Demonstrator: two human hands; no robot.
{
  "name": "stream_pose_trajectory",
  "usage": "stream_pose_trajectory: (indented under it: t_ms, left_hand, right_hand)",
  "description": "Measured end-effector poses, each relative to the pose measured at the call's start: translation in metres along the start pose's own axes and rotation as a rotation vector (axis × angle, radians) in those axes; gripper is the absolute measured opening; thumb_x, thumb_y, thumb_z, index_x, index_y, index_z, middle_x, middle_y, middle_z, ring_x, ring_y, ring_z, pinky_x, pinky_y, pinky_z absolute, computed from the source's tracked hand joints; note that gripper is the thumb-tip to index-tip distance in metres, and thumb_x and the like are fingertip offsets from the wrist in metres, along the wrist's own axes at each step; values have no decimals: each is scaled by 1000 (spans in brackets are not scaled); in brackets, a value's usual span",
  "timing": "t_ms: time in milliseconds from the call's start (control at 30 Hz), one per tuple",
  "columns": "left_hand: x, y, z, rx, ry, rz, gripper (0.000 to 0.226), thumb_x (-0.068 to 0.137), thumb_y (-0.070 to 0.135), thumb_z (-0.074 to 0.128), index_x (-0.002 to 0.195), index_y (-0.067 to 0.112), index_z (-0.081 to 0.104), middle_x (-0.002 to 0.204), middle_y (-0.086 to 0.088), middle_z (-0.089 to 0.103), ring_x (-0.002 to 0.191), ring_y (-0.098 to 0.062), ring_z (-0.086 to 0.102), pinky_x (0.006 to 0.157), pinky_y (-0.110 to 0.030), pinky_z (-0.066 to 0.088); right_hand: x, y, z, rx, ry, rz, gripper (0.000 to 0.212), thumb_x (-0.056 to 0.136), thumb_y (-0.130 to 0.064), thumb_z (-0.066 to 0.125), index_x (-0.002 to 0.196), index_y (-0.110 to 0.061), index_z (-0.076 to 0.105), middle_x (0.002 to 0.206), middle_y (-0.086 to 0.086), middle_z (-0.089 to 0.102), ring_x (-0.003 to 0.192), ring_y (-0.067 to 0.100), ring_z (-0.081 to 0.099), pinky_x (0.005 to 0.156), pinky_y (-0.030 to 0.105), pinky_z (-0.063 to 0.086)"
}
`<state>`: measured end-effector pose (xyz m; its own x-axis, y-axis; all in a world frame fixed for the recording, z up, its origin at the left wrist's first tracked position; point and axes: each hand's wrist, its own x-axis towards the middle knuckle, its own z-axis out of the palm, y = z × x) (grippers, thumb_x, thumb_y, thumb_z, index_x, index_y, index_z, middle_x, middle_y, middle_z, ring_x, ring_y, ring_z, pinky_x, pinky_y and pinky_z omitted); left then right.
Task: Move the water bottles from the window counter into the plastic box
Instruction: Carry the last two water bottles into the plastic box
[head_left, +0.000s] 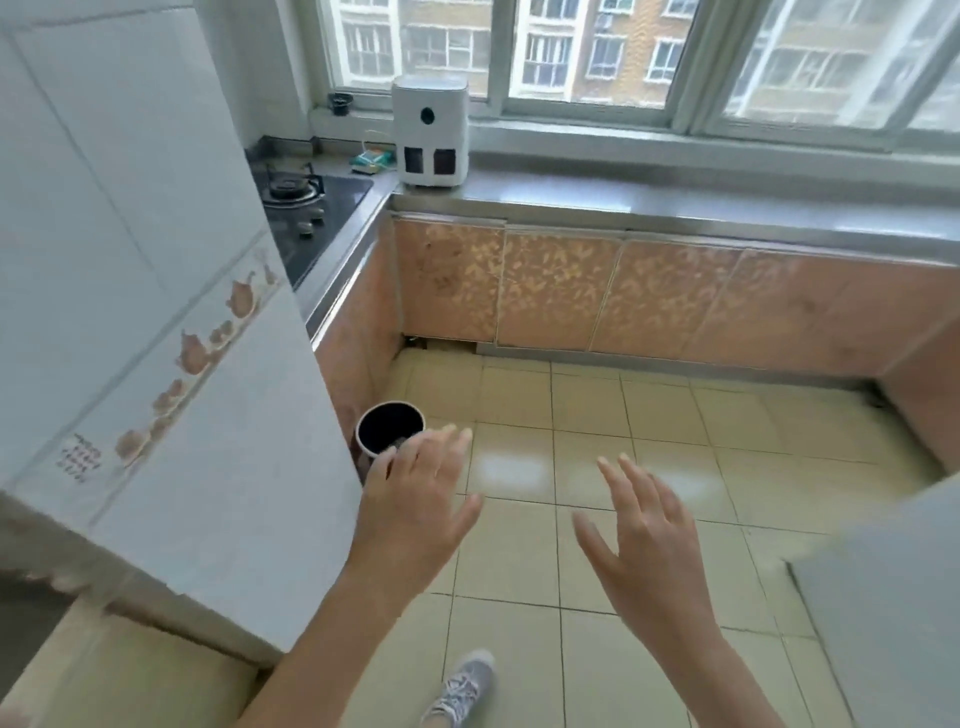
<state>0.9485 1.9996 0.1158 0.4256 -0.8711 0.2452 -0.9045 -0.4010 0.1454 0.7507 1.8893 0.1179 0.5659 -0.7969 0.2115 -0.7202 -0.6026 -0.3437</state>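
Over tiled floor (597, 405), both hands' fingers (447, 441) spread, holding nothing.

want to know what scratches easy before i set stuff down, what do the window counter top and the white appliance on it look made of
Window counter: likely brushed stainless steel, grey with a dull sheen and a folded metal front edge. White appliance: probably matte plastic, with smooth rounded corners and dark inset panels.

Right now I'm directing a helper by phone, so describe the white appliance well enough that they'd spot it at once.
Start at the long window counter under the windows and follow it left to the corner by the gas stove. There stands the white appliance, a boxy upright unit with rounded corners. A round dark spot high on its front and two dark square panels below set it apart from the small flat packets beside it.
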Motion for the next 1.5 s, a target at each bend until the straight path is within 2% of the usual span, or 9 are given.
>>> stream_pose_trajectory:
  t_ms: [200,300,533,733,867,1000,1167,1500]
  left_hand:
    - [106,24,32,-40,0,192,65,88,57,36,137,19,55,139,0,58,129,-20,54,103,-43,40]
    - [159,39,42,-56,10,285,65,88,56,36,137,18,56,139,0,58,128,-20,55,100,-46,46]
    - [251,84,74,-115,-16,534,63,86,55,40,134,18,58,138,1,59,126,-20,55,99,-46,47]
    - [327,144,110,-131,-32,662,64,85,57,40,134,20,58,137,3,59,126,-19,56,98,-45,48]
    - [383,197,135,-131,-44,708,64,85,57,39,133,20,59,136,3,60,125,-18,58,96,-43,50]
    - [448,258,157,-123,-46,729,64,84,57,39,133,21,59,136,3,60,124,-19,58,97,-43,49]
    - [519,323,180,-118,-42,736,65,85,57,37,133,20,59,136,2,60,125,-20,58,97,-44,49]
    - [654,450,245,-152,-104,774,66,83,57,38,133,21,60,136,1,61,124,-21,59,95,-44,50]
  right_hand:
    - [63,30,-2,-95,25,165,64,85,-53,32,141,-22,40,146,3,43,134,24,36,109,49,32]
    - [100,44,0,-131,26,234,67,85,-56,29,143,-22,37,149,2,39,137,24,34,110,50,31]
    - [151,88,-1,-97,89,424,73,84,-61,22,147,-25,29,155,-2,28,141,18,25,115,45,19]
    - [196,157,-6,-84,97,566,76,82,-63,17,148,-26,26,157,-3,23,142,18,21,116,44,16]
    - [236,216,-9,-85,106,603,75,82,-63,14,149,-29,22,158,-5,20,143,16,18,117,44,17]
    - [289,286,-20,-76,125,622,75,82,-62,16,148,-27,27,157,-3,22,142,18,21,115,45,20]
    - [344,361,-42,-96,114,624,76,82,-61,12,150,-28,21,158,-5,16,144,16,15,117,45,13]
    - [442,495,-73,-120,123,720,80,79,-64,9,150,-27,21,159,-4,16,144,16,15,117,45,11]
